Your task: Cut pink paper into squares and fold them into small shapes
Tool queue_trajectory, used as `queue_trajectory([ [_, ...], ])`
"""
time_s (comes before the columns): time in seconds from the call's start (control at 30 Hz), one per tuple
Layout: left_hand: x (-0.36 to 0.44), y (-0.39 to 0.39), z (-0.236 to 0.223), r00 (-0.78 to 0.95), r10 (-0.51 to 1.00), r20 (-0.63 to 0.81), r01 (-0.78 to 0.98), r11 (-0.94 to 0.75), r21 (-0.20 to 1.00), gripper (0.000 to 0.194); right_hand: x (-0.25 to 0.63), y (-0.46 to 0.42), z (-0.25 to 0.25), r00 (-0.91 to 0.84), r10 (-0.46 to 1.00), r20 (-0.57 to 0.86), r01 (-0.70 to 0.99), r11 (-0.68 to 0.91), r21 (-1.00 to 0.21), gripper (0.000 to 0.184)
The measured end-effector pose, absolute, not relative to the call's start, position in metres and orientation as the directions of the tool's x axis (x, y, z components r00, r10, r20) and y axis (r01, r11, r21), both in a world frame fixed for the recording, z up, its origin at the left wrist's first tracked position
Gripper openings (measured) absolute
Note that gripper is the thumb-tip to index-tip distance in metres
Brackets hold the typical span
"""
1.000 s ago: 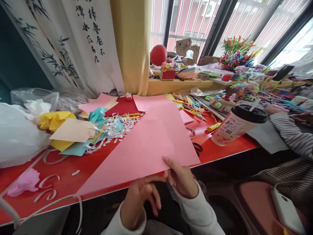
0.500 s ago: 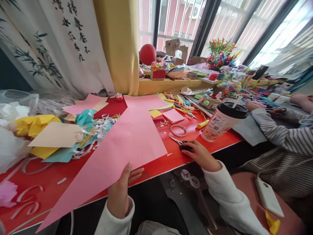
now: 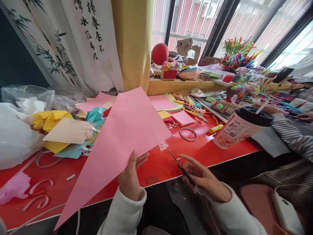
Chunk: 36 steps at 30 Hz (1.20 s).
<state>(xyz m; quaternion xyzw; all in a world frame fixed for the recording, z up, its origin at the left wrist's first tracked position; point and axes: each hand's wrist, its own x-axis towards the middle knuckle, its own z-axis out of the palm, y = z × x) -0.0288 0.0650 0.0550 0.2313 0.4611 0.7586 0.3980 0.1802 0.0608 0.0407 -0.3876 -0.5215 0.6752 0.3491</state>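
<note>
A large pink sheet of paper (image 3: 122,127), folded to a long pointed shape, is gripped at its lower right edge by my left hand (image 3: 130,178). The thumb lies on top and the fingers pass underneath. Its narrow tip hangs past the table's front edge. My right hand (image 3: 205,179) holds a pair of dark-handled scissors (image 3: 181,167) just above that edge, the blades pointing up and left toward the paper but apart from it. Part of the scissors' handles is hidden by my fingers.
On the red table (image 3: 156,169) a lidded paper cup (image 3: 234,130) stands right, near a bracelet-like ring (image 3: 188,133) and a yellow glue stick (image 3: 216,128). Paper scraps and a white plastic bag (image 3: 19,137) crowd the left. A person's striped sleeve (image 3: 290,130) shows at right.
My right hand has lifted the scissors from the table and drawn them toward me. The pink sheet has been raised and tilted in my left hand. The view has shifted left.
</note>
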Motion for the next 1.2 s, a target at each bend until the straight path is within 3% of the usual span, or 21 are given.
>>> queue_trajectory([
  [0.07, -0.028, 0.067, 0.053, -0.592, 0.806, -0.005, -0.385, -0.278, 0.880, 0.039, 0.160, 0.055, 0.030, -0.506, 0.854, -0.120, -0.197, -0.250, -0.948, 0.065],
  [0.17, -0.027, 0.068, 0.051, -0.608, 0.794, -0.007, -0.391, -0.292, 0.873, 0.028, 0.140, 0.056, 0.025, -0.659, 0.750, -0.059, -0.213, -0.261, -0.941, 0.075],
  [0.33, -0.025, 0.067, 0.053, -0.642, 0.766, -0.022, -0.374, -0.289, 0.881, 0.018, 0.130, 0.069, 0.046, -0.576, 0.816, -0.053, 0.025, -0.047, -0.999, 0.073],
  [0.5, -0.024, 0.065, 0.053, -0.641, 0.767, -0.020, -0.333, -0.254, 0.908, 0.016, 0.121, 0.077, 0.056, -0.526, 0.835, -0.163, 0.191, -0.070, -0.979, 0.061],
  [0.8, -0.025, 0.065, 0.047, -0.611, 0.791, -0.016, -0.316, -0.226, 0.921, 0.012, 0.106, 0.081, 0.049, -0.497, 0.845, -0.199, 0.056, -0.198, -0.979, 0.057],
  [1.2, -0.022, 0.064, 0.053, -0.635, 0.773, -0.016, -0.270, -0.202, 0.942, 0.007, 0.105, 0.080, 0.050, -0.478, 0.859, -0.184, 0.020, -0.199, -0.980, 0.054],
])
